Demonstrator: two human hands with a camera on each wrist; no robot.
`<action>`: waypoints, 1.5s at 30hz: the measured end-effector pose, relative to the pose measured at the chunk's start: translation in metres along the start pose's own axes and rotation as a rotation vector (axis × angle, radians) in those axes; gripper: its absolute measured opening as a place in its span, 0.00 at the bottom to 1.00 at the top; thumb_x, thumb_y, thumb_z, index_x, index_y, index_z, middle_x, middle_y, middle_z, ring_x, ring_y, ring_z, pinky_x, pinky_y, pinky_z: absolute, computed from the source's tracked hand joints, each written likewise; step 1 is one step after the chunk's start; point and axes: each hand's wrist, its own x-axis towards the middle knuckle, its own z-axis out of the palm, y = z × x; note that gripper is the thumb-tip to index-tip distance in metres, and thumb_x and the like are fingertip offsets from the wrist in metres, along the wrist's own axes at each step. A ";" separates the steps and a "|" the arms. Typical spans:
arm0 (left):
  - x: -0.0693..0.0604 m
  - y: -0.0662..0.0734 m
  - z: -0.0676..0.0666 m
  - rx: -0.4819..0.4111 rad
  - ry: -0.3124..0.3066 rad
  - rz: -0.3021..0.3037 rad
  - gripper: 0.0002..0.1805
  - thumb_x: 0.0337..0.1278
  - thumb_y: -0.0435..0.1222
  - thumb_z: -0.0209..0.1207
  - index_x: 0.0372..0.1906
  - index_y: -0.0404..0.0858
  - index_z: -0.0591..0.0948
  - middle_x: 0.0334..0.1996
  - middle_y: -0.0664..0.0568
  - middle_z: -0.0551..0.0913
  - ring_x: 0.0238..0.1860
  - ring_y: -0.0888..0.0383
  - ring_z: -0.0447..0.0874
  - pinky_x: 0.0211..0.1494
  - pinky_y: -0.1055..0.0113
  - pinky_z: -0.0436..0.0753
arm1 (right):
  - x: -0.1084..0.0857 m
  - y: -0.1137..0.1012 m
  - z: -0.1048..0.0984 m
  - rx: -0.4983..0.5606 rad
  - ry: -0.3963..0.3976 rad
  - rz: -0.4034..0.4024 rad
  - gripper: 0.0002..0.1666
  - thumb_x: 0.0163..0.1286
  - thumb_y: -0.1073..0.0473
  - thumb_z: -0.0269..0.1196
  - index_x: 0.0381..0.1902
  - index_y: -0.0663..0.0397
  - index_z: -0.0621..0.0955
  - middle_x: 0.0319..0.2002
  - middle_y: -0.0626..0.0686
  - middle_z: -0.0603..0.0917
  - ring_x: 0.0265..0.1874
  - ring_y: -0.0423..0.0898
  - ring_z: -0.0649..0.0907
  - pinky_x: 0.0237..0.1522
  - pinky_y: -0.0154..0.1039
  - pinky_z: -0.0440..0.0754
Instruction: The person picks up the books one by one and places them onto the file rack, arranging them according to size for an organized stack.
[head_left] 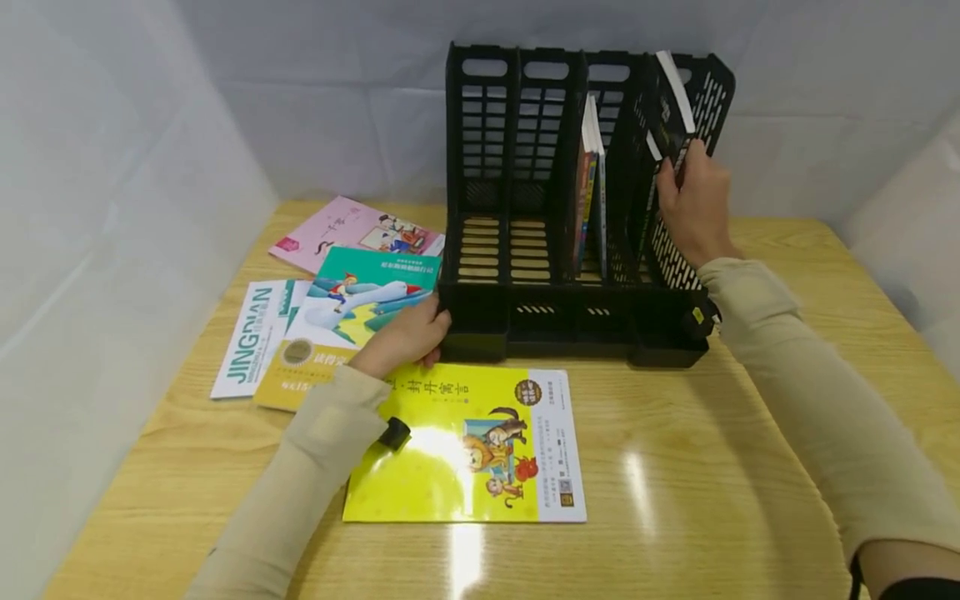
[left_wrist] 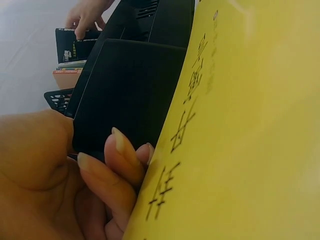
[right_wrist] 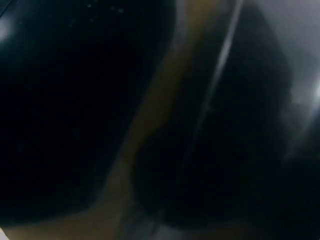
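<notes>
A black desk file rack (head_left: 480,304) with upright slots stands on the table. My left hand (head_left: 405,335) holds its front left corner; in the left wrist view the curled fingers (left_wrist: 107,177) lie by the rack's dark front part (left_wrist: 132,90). At the rightmost slot, my right hand (head_left: 697,204) grips a black book (head_left: 671,104) with white page edges, which leans in the slot. Another dark book (head_left: 651,179) is beside it, partly hidden. Thin books (head_left: 589,175) stand in the third slot. The right wrist view is dark and blurred.
A yellow book (head_left: 442,450) lies flat before the rack. On the left, a pink book (head_left: 330,233), a green picture book (head_left: 360,300) and a white JINGDIAN book (head_left: 251,342) overlap. White sheeting (head_left: 337,100) hangs behind the wooden table (head_left: 675,500).
</notes>
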 end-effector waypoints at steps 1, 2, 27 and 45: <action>0.000 0.001 0.000 0.001 0.000 -0.001 0.32 0.77 0.41 0.36 0.75 0.30 0.46 0.19 0.46 0.77 0.16 0.56 0.74 0.27 0.65 0.77 | 0.000 -0.003 -0.001 0.001 -0.001 0.003 0.15 0.75 0.61 0.50 0.38 0.72 0.73 0.25 0.66 0.77 0.18 0.56 0.75 0.22 0.23 0.57; 0.000 0.001 -0.001 0.003 -0.002 -0.005 0.32 0.77 0.42 0.36 0.76 0.30 0.45 0.19 0.46 0.77 0.16 0.56 0.74 0.27 0.65 0.77 | 0.000 -0.003 -0.002 0.002 -0.007 0.007 0.15 0.75 0.61 0.49 0.39 0.72 0.73 0.25 0.66 0.77 0.18 0.56 0.75 0.22 0.23 0.57; -0.001 0.002 0.000 0.008 -0.009 0.000 0.32 0.77 0.43 0.36 0.76 0.31 0.46 0.19 0.47 0.77 0.16 0.55 0.74 0.39 0.60 0.79 | -0.011 0.000 -0.008 0.015 -0.517 0.302 0.33 0.74 0.61 0.41 0.72 0.70 0.47 0.25 0.66 0.79 0.19 0.56 0.84 0.14 0.40 0.74; -0.004 0.001 0.002 0.003 0.005 -0.004 0.31 0.77 0.42 0.37 0.75 0.33 0.48 0.19 0.46 0.77 0.17 0.54 0.75 0.34 0.63 0.78 | -0.001 -0.002 -0.007 -0.002 -0.749 0.315 0.43 0.71 0.69 0.41 0.76 0.58 0.32 0.28 0.67 0.78 0.14 0.54 0.73 0.21 0.46 0.68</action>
